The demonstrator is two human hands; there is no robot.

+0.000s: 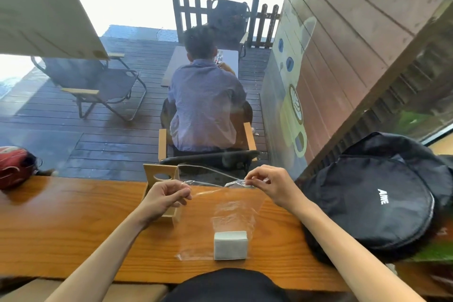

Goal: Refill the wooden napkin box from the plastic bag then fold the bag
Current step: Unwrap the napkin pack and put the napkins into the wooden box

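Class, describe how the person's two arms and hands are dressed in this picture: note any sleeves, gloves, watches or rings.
The left hand and right hand are both bare, without gloves. Both forearms are uncovered as far as the frame shows; no sleeve reaches them. No watch, bracelet or ring is visible.

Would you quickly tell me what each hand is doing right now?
Left hand: closed, pinching the left side of the plastic bag at its mouth.
Right hand: closed, pinching the right side of the bag's mouth.
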